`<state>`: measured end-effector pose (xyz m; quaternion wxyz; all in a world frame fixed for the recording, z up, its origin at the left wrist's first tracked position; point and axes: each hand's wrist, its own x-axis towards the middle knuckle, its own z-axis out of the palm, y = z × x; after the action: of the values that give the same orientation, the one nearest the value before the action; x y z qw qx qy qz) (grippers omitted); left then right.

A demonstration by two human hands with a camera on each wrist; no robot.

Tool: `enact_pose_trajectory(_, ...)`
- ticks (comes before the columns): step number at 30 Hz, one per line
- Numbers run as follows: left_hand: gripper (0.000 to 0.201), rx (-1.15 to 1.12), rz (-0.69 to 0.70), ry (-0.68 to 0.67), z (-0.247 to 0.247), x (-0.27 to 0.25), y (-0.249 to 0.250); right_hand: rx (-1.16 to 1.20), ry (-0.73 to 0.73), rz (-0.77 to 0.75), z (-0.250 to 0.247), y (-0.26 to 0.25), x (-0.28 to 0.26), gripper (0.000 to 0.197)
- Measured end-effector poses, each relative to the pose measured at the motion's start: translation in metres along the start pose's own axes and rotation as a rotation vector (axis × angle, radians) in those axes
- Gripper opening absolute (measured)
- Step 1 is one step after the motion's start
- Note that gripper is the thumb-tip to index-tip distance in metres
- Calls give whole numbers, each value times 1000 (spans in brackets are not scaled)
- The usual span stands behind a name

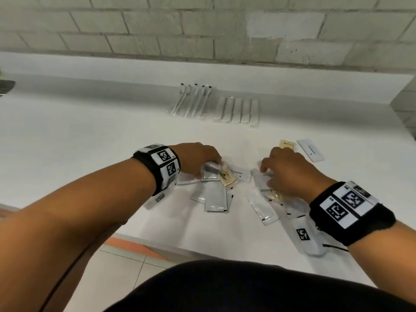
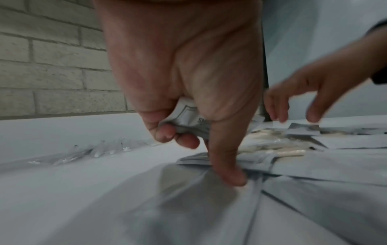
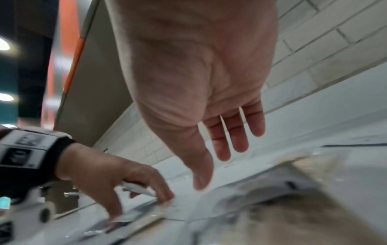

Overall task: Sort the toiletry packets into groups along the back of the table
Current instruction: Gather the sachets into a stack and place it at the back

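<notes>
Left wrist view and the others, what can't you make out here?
- Print on the packet in the left hand: fingers cover most of it, left wrist view.
- Packets under the right hand: hidden in the head view, blurred in the right wrist view.
- Back rows: labels too small, head view.

In the head view the left hand [image 1: 198, 157] covers the top of a white packet [image 1: 210, 172] at mid-frame, and the right hand [image 1: 290, 172] hides most of the packets [image 1: 273, 195] beneath it, so whether its fingers touch them cannot be told there. The print on the packet folded in the left hand's fingers [image 2: 167, 132] in the left wrist view is cut off after perhaps two letters. The lower right of the right wrist view is a tan and grey blur [image 3: 293, 207], and the two rows [image 1: 216, 106] at upper centre of the head view are too small to identify.
</notes>
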<state>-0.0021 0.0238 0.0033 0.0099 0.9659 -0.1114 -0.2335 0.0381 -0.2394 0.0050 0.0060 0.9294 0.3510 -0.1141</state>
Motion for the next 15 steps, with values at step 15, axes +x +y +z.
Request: enact_pose_trajectory(15, 31, -524, -192, 338, -7, 4, -40, 467, -143, 432, 11, -94, 36, 85)
